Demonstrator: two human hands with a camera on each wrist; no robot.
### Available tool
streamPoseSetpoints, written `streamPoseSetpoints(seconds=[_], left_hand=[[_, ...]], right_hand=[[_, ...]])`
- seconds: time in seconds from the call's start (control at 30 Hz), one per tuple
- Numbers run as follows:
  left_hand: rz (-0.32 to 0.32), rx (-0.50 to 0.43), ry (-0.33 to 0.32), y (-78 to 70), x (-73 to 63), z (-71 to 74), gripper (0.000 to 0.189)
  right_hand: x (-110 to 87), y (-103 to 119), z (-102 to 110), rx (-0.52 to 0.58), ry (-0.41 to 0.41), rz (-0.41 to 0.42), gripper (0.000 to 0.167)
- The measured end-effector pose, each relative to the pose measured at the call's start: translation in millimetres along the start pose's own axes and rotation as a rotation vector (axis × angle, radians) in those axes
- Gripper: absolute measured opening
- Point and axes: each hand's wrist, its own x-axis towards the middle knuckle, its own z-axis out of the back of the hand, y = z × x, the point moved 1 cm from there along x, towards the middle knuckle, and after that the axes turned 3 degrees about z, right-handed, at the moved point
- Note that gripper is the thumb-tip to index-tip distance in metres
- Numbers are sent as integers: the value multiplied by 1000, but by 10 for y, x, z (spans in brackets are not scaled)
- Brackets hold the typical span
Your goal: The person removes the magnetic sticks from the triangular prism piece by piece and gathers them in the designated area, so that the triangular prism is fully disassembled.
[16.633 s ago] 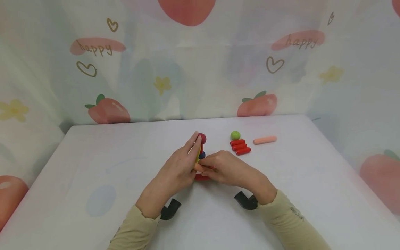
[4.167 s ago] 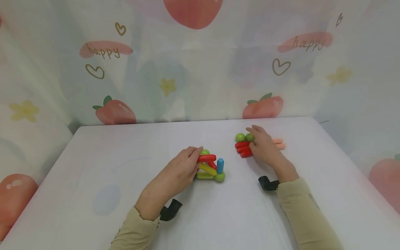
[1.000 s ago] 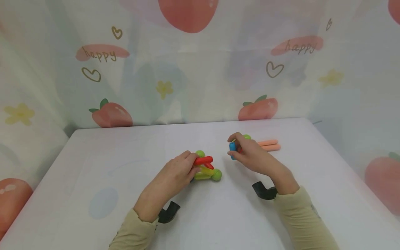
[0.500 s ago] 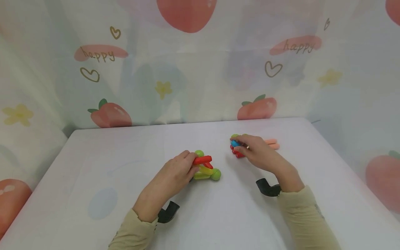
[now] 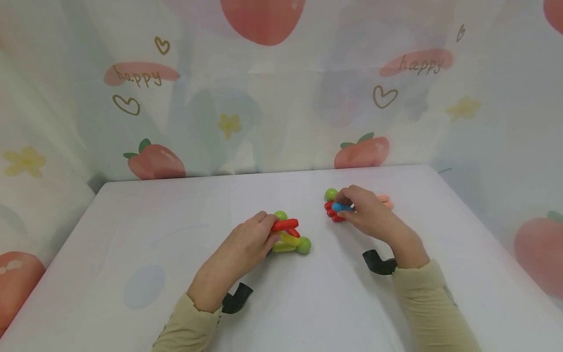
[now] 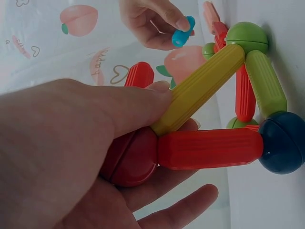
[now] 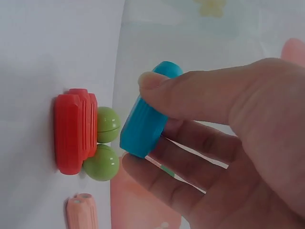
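1. Rod-and-ball frame [image 5: 290, 240] stands near the middle of your white table [image 5: 325, 303], its lower parts seemingly resting on the tabletop.
2. Your left hand [image 5: 246, 239] is clamped on that frame: the thumb presses near the spot where the yellow rod [image 6: 202, 88] meets the dark red ball [image 6: 136, 157], and your fingers wrap behind, one of them stretched out past the ball.
3. From the dark red ball, a lower red rod [image 6: 209, 150] runs to a dark blue ball [image 6: 285, 143], while the yellow rod slants to a green corner ball [image 6: 247, 38]; a lime rod [image 6: 266, 81] links those two. An upper red rod [image 5: 285, 225] juts out beyond your thumb, and a far green ball [image 5: 280, 215] marks the frame's back.
4. Your right hand [image 5: 365, 210], well to the right of the frame, pinches a blue rod [image 7: 150, 117] between thumb and fingers, tilted and lifted off the tabletop.
5. Close to that hand, three loose red rods [image 7: 69, 133] lie side by side; two peach rods [image 5: 384, 201] lie to their right, partly covered by your hand in the head view.
6. Just beyond the red row sit two loose green balls [image 7: 108, 125].
7. Behind the table hangs your printed backdrop [image 5: 281, 112], with peaches, hearts and "happy".
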Motion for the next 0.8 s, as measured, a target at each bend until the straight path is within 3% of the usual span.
streamPoseSetpoints(seconds=[0.33, 0.8], left_hand=[[-27, 4, -19, 19, -3, -15, 19], [16, 7, 16, 3, 5, -11, 27]], right_hand=[[12, -127, -101, -96, 94, -30, 14], [36, -122, -188, -114, 161, -135, 11]])
